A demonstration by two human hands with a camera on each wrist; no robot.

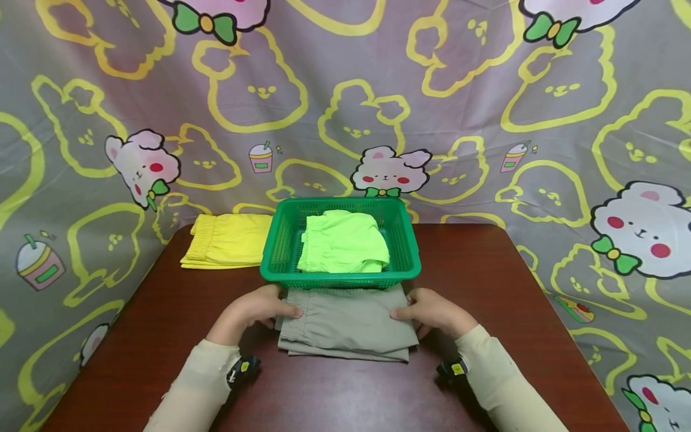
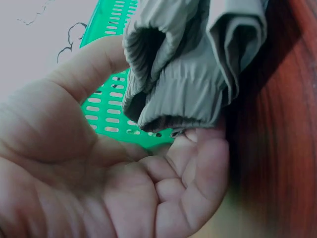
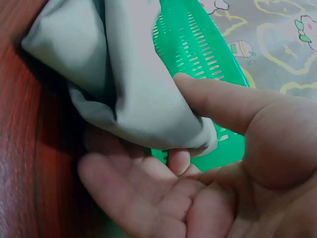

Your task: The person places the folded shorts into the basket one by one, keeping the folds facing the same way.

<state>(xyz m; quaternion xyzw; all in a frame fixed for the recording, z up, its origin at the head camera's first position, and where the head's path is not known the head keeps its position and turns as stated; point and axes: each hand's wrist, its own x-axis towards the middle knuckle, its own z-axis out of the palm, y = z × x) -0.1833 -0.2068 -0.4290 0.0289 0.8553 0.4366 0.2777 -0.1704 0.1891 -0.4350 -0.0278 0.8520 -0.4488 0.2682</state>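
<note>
Before the green basket (image 1: 340, 278), a layered grey garment (image 1: 351, 327) lies lengthwise left-to-right, gathered waistband (image 1: 293, 329) leftward; left hand (image 1: 263, 306) and right hand (image 1: 436, 311) pinch its ends, fingers (image 2: 208, 173) partly curled.

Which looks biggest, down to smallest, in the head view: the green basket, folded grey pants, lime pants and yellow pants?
1. Green basket
2. Folded grey pants
Lime pants and yellow pants: too alike to rank; the basket may hide part of the yellow.

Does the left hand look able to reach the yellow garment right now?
Probably, once the left hand lets go of the grey garment; only bare table separates hand and yellow garment.
</note>
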